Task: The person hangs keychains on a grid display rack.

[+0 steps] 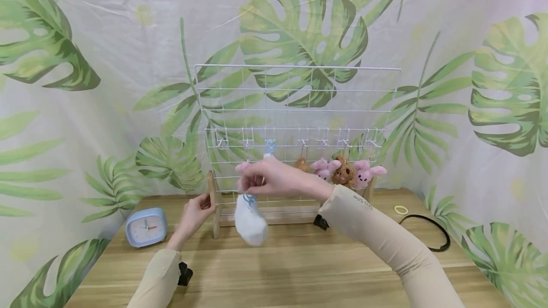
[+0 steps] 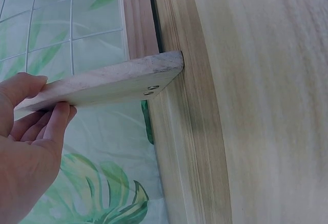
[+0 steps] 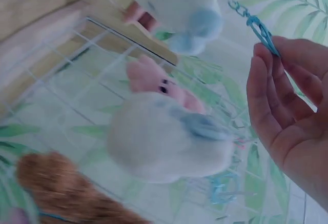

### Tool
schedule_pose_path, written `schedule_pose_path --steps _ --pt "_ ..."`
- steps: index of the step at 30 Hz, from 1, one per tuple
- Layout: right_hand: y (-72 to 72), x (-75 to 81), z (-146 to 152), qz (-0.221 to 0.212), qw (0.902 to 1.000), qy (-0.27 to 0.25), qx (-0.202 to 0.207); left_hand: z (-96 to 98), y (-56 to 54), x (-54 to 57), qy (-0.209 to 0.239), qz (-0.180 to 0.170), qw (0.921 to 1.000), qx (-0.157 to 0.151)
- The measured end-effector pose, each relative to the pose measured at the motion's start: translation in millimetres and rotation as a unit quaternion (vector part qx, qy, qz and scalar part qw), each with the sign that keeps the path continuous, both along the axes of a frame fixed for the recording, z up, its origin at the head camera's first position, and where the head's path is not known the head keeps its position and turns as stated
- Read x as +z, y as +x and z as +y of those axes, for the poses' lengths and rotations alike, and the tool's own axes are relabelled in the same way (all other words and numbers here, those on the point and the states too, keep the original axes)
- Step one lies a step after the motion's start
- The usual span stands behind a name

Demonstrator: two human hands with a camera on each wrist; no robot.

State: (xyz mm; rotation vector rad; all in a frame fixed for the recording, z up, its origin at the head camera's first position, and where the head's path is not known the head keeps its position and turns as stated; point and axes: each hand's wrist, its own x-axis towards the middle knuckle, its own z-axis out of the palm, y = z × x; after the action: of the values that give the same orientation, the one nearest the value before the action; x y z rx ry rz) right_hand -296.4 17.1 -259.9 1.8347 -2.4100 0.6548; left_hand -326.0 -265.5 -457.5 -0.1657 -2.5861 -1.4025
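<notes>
My right hand (image 1: 278, 177) pinches the blue loop (image 3: 262, 37) of a white plush keychain (image 1: 250, 222), which dangles below the fingers in front of a white wire rack (image 1: 299, 66). Pale blue patches show on this plush in the right wrist view. With thumb and fingers on either side, my left hand (image 1: 197, 212) grips the wooden side post (image 2: 118, 80) at the rack's left end. Behind the right hand, another white plush (image 3: 164, 142) hangs by its own blue loop (image 1: 270, 145), beside a pink plush (image 3: 154, 80); in the head view the hand mostly covers both.
Brown plushes (image 1: 344, 174) and pink plushes (image 1: 363, 172) hang on the rack's right half. Several hooks (image 1: 222, 142) line one wire. A blue clock (image 1: 146, 227) stands at left; a yellow ring (image 1: 401, 210) and a black band (image 1: 443, 234) lie on the right of the wooden table (image 1: 325, 270).
</notes>
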Motion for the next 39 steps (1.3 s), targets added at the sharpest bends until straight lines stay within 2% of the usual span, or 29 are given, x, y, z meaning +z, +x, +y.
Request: schedule_pose_path --steps 3,8,13,18,23,30,36,39 --pt "-4.9 14.0 -11.6 0.012 0.9997 -0.013 -0.015 -0.5 -0.1 1.5 0.004 -0.001 1.0000 0.000" --pt "-15.2 28.8 -27.2 0.034 0.9982 -0.035 -0.036 -1.8 0.1 1.8 0.012 -0.005 0.9999 -0.006" --pt "-24.7 38.4 -40.9 0.053 0.9963 -0.044 -0.051 -2.0 0.9 0.3 0.016 -0.011 0.9997 -0.014" --pt "-35.8 44.5 -54.7 0.053 0.9952 -0.047 -0.068 -0.7 1.6 0.0 0.008 -0.003 0.9999 -0.012" --pt "-45.1 48.3 -65.8 0.043 0.9936 -0.049 -0.092 -0.2 1.8 -0.7 0.006 0.010 0.9999 -0.009" --pt "-57.1 47.7 -76.8 0.042 0.9912 -0.048 -0.116 -1.4 0.9 -1.5 0.005 0.007 0.9999 -0.005" --pt "-63.2 43.6 -82.3 0.045 0.9901 -0.030 -0.130 -1.3 -0.4 -2.8 -0.012 0.012 0.9998 0.007" --pt "-64.3 42.3 -83.2 0.043 0.9891 -0.023 -0.139 -1.5 0.0 -2.3 -0.016 0.012 0.9998 0.004"
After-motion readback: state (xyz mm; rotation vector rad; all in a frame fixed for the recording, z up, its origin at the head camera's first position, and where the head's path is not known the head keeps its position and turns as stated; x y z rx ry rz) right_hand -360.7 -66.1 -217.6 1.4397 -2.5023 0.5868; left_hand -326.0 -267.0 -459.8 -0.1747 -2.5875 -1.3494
